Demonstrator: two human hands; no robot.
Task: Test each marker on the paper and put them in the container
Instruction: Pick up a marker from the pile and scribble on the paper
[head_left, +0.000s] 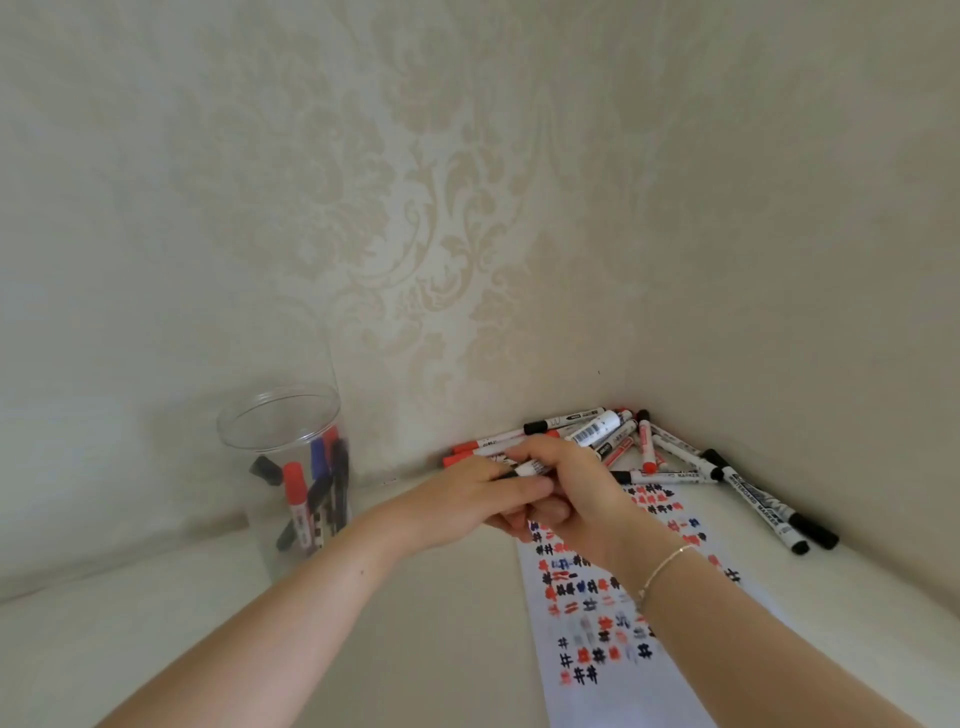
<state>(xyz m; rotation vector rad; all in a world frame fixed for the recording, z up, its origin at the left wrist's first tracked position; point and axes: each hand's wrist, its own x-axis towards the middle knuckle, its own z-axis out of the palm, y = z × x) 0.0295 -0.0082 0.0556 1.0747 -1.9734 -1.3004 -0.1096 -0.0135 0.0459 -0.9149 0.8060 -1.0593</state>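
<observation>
Against the wall corner, loose markers (613, 441) crowd behind your hands; both your left hand (467, 499) and right hand (566, 483) grip a white marker (529, 470) above the scribbled paper (597, 623), container (291, 467) leftward.

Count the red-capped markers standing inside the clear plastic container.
1 for certain: a red-capped marker at the front of the clear plastic container. A red tip behind the blue one may be another.

Both forearms reached in from the bottom edge and met at centre frame. The left hand (467, 493) and right hand (566, 483) were curled together, fingers overlapping, gripping a marker (530, 470).
</observation>
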